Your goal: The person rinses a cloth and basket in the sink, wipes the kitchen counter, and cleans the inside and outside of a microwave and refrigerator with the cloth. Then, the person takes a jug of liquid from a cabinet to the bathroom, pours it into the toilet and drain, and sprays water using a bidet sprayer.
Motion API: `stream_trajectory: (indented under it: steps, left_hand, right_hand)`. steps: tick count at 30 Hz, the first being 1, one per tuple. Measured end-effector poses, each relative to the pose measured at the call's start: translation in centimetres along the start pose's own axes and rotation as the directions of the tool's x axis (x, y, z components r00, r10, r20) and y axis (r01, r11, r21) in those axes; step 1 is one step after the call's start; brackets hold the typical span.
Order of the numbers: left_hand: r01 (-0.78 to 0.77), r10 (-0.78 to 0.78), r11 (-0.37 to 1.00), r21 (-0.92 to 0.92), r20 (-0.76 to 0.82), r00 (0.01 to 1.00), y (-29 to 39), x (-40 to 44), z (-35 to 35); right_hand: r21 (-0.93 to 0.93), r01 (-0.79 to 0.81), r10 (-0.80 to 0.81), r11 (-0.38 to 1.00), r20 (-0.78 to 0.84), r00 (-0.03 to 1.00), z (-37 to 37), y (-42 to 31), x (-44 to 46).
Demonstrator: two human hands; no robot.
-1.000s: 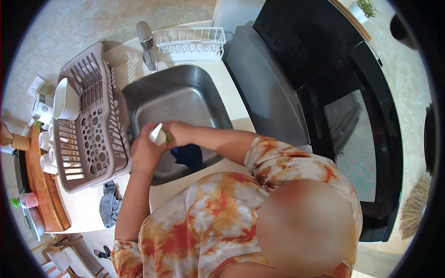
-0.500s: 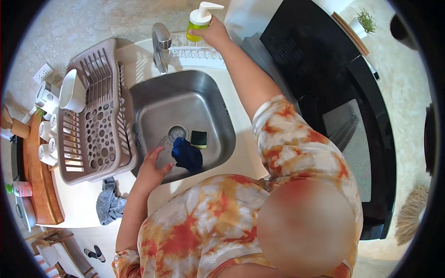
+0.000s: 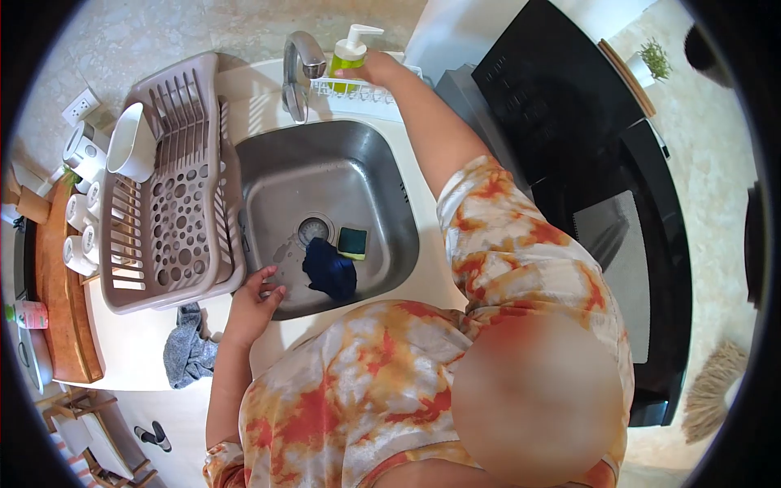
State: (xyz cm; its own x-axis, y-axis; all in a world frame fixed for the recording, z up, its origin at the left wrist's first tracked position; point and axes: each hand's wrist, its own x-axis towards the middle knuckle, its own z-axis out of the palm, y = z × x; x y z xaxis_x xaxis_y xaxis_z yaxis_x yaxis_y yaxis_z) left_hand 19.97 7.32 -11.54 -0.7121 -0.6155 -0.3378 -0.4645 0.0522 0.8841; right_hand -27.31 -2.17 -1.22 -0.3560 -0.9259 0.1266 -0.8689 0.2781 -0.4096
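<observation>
Two hands of mine are in view, and the right hand [image 3: 376, 68] hides one side of the pump bottle [image 3: 347, 63] it grips, fingers closed round the green body below the white pump. The bottle is at the white wire rack [image 3: 364, 107], beside the faucet [image 3: 303, 71]; I cannot tell whether its base touches the rack, for the hand and the wires overlap there. My left hand [image 3: 259, 299] holds nothing, its fingers loosely open and curved at the near left corner of the sink [image 3: 370, 193]; whether they touch the rim I cannot make out.

In the sink lie a crumpled dark blue cloth [image 3: 329, 272] and, just beside it, a green-and-yellow sponge [image 3: 352, 242], both close to the drain [image 3: 314, 230]. The dish rack [image 3: 218, 175] stands along the sink's left side, bearing a white container [image 3: 132, 143] and partly blocking the white mugs [image 3: 78, 213] beyond. A grey cloth [image 3: 189, 351] hangs below it at the counter edge. A blurred round patch covers part of my patterned shirt [image 3: 358, 382], and the dark border cuts off the outermost things.
</observation>
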Motion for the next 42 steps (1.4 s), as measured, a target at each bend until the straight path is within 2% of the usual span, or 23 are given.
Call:
stream_trajectory:
  steps: [4,5,6,8,9,11,12,13,14,15,17,20,22,23,24,26,29,32,33,34,35,39,42]
  left_hand:
    - [-0.075,0.076,0.997,0.002,-0.023,0.997,0.2,0.0,0.3]
    - [-0.074,0.074,0.997,0.007,-0.012,0.997,0.3,0.0,0.3]
    - [-0.073,0.073,0.997,0.012,0.003,0.997,0.4,-0.1,0.3]
    - [-0.089,0.088,0.996,0.020,0.013,0.996,0.1,0.0,0.4]
    - [-0.096,0.096,0.995,0.026,0.009,0.995,-0.1,0.2,0.5]
    - [-0.126,0.125,0.991,0.041,0.026,0.992,-1.0,0.7,0.7]
    - [-0.142,0.141,0.988,0.052,0.025,0.990,-1.2,0.7,0.7]
    - [-0.142,0.141,0.990,0.025,0.039,0.989,-0.9,0.5,0.7]
    - [-0.155,0.152,0.987,0.045,0.062,0.986,-0.7,-0.1,0.6]
    - [-0.184,0.185,0.982,-0.035,0.036,0.982,-0.5,-0.8,0.7]
    - [-0.223,0.229,0.969,-0.103,0.058,0.972,-0.3,-2.6,0.7]
    - [-0.384,0.382,0.921,0.067,0.043,0.923,0.6,-6.5,-0.7]
    - [-0.511,0.613,0.635,0.579,0.023,0.790,0.2,-8.6,-2.8]
    - [-0.541,0.624,0.614,0.575,0.067,0.779,-0.6,-9.1,-3.9]
    - [-0.493,0.639,0.556,0.669,0.035,0.768,-1.6,-9.4,-5.4]
    - [-0.460,0.663,0.474,0.751,0.040,0.748,-4.0,-10.3,-8.1]
    - [-0.043,0.545,0.431,0.901,-0.223,0.808,-7.7,-12.5,-10.3]
    - [-0.015,0.528,0.471,0.882,-0.268,0.805,-12.5,-12.9,-12.3]
    - [-0.201,0.560,0.554,0.808,-0.182,0.808,-14.1,-11.8,-13.5]
    - [-0.195,0.548,0.547,0.814,-0.172,0.819,-16.3,-11.5,-14.6]
    - [-0.136,0.529,0.518,0.845,-0.190,0.827,-15.9,-11.6,-14.4]
    - [0.055,0.480,0.464,0.884,-0.303,0.823,-14.5,-11.5,-12.8]
    - [0.110,0.507,0.484,0.868,-0.380,0.774,-16.0,-10.6,-12.2]
  right_hand:
    - [-0.124,-0.214,0.226,0.969,0.090,0.970,-6.2,-4.0,-5.5]
    - [0.400,-0.052,0.019,0.915,0.086,0.996,-7.0,-5.3,-8.4]
    - [0.805,0.117,-0.159,0.582,-0.029,0.987,-7.4,-6.2,-11.2]
    - [0.994,0.092,-0.448,-0.062,-0.110,0.887,-5.5,-7.3,-14.6]
    - [0.993,0.106,-0.431,-0.055,-0.120,0.894,-2.4,-7.2,-15.5]
    - [0.908,-0.354,-0.724,-0.225,0.087,0.684,5.2,-6.6,-17.1]
    - [0.914,-0.333,-0.708,-0.232,0.075,0.702,6.9,-7.2,-19.5]
    - [0.942,-0.163,-0.605,0.292,0.314,0.731,8.8,-8.4,-22.4]
    - [0.667,-0.026,-0.385,0.745,0.461,0.799,10.4,-9.9,-25.1]
    - [0.176,0.026,-0.106,0.984,0.468,0.878,11.2,-10.9,-27.0]
    - [0.187,-0.004,-0.070,0.982,0.386,0.920,11.1,-11.7,-30.4]
    - [0.086,0.003,-0.020,0.996,0.197,0.980,9.6,-12.0,-36.3]
    - [0.248,-0.048,0.027,0.968,0.084,0.996,8.7,-12.6,-40.8]
    - [0.302,-0.079,0.071,0.950,0.035,0.997,7.9,-12.9,-43.6]
    - [0.306,-0.107,0.108,0.946,0.014,0.994,7.8,-13.1,-46.7]
    - [0.036,-0.130,0.135,0.991,-0.224,0.965,8.2,-13.6,-52.9]
    - [0.018,-0.336,0.328,0.942,-0.280,0.902,8.7,-15.2,-62.2]
    - [0.103,-0.559,0.565,0.823,-0.258,0.784,9.0,-16.5,-69.2]
    - [0.080,-0.639,0.642,0.765,-0.172,0.747,9.3,-16.8,-70.8]
    - [0.060,-0.710,0.712,0.702,-0.085,0.697,10.0,-17.0,-72.3]
    - [0.075,-0.717,0.721,0.693,-0.069,0.690,10.7,-17.3,-73.8]
    - [-0.278,-0.867,0.885,0.415,-0.100,0.455,10.3,-17.8,-78.0]
    - [-0.205,-0.953,0.947,0.222,-0.186,0.261,9.7,-14.5,-81.7]
